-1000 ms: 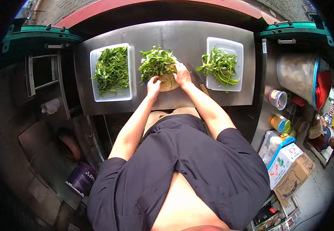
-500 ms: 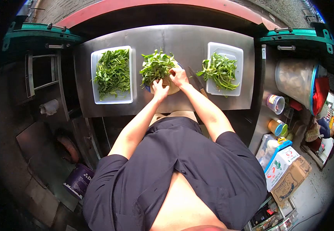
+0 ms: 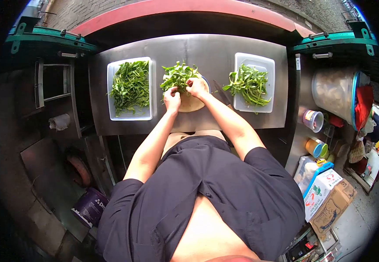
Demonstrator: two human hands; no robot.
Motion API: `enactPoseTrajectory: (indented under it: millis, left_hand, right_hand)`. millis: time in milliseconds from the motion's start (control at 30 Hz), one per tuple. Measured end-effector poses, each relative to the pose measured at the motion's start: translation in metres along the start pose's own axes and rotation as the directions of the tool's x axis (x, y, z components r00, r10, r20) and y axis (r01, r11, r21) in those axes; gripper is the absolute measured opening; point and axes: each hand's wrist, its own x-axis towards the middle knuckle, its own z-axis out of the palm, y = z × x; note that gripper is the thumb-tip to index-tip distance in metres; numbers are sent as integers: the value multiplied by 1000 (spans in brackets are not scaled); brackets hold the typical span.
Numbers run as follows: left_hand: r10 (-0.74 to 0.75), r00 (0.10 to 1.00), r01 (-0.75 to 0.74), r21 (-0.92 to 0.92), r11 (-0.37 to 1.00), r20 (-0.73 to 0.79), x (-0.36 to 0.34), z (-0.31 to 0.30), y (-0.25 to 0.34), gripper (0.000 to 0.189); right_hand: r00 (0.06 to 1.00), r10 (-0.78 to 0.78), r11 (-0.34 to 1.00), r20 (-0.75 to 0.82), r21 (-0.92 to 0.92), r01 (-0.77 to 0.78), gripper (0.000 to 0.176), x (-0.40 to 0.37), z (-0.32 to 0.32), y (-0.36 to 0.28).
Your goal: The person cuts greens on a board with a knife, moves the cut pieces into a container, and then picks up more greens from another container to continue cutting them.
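Observation:
A bunch of leafy greens (image 3: 177, 73) lies on the far part of a round cutting board (image 3: 191, 104). At its near edge my left hand (image 3: 172, 100) is closed, its fingertips on the stems and leaves. My right hand (image 3: 197, 87) pinches the greens from the right side, close to the left. Exactly what sits between the fingertips is too small to make out. A knife (image 3: 220, 89) rests on the metal table (image 3: 189, 43) just right of the board.
On the left stands a white plastic tray (image 3: 151, 94) full of loose greens. A second tray (image 3: 266, 63), at the right, holds more greens with long stems. A side shelf carries a large clear tub (image 3: 333, 94), small containers and a cardboard box (image 3: 333, 209).
My left hand has shifted left along the near edge of the greens, and the right has moved slightly left. More of the board's bare surface shows. The whole view has tilted a little.

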Motion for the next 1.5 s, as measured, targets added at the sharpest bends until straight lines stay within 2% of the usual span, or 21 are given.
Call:
enactPoseTrajectory:
  millis: [33,67,167,200,300,367,467,533,867,933,1000,1067,1100,1167,1200,1267,1300,1333,1400,1467,1500]
  left_hand:
    - [41,996,-23,213,977,-79,-7,-1,8,30]
    - [124,970,-59,288,956,-210,-14,4,16,22]
    - [127,989,-110,197,974,-74,-19,10,4,23]
    - [27,1000,-27,111,994,-2,-19,13,3,25]
    - [88,995,-80,143,987,-55,-21,19,-2,29]
    - [194,976,-160,271,949,-103,-16,20,-8,32]
    - [98,990,-64,286,956,-107,-18,12,16,32]
    - [162,976,-111,308,945,-143,-19,8,23,30]
    - [22,983,-1,117,993,-182,-28,-20,14,28]
    - [119,971,-80,188,979,-208,-29,-24,-3,25]
    - [-46,988,62,110,992,-146,-36,-32,-3,29]
    - [-58,987,69,72,995,-147,-42,-34,-11,27]
    - [-218,965,207,-88,974,-145,-46,-36,-15,26]
    - [-448,893,413,-336,846,-31,-51,-42,-23,25]
    - [-450,893,415,-335,846,-29,-53,-45,-26,25]
    - [-611,783,561,-558,612,117,-60,-48,-34,27]
    - [-600,778,583,-567,581,186,-62,-50,-45,30]
    - [-602,777,583,-573,576,185,-65,-49,-52,30]
    - [-550,781,592,-630,502,296,-70,-49,-63,39]
    - [-543,781,592,-639,491,307,-75,-47,-62,39]
    - [-518,811,567,-585,580,272,-77,-46,-61,34]
  right_hand:
    - [1000,-4,1000,3,4,4,28,6,8,13]
    - [1000,-10,1000,3,4,10,28,10,15,27]
    - [998,59,996,31,65,-61,34,13,29,48]
    - [998,57,996,30,63,-59,34,9,25,43]
    - [996,44,991,79,125,-54,31,-7,15,24]
    - [997,-14,993,81,119,4,28,-6,24,31]
    - [993,-100,990,66,105,93,21,-11,22,26]
    - [992,-113,983,59,152,103,20,-9,24,29]
    - [999,-14,991,-30,136,18,22,23,22,-8]
    - [997,-39,999,-66,-4,39,22,33,25,-13]
    - [991,-9,999,-131,-47,3,22,41,28,-15]
    - [989,26,996,-147,-83,-39,25,36,17,-27]
    - [980,-42,998,-192,-63,30,29,32,15,-27]
    - [959,-99,992,-264,43,115,29,20,13,-27]
    - [930,-176,978,-323,51,203,30,13,15,-21]
    - [806,-290,956,-516,-129,262,36,-21,3,-29]
    - [825,-245,965,-509,-46,258,42,-40,-5,-34]
    - [785,-296,955,-545,-142,261,36,-49,1,-26]
    - [906,-330,944,-265,-84,320,27,-61,22,2]
    - [908,-412,909,-82,-103,403,20,-72,41,13]
    - [911,-411,890,25,-205,407,23,-78,44,14]
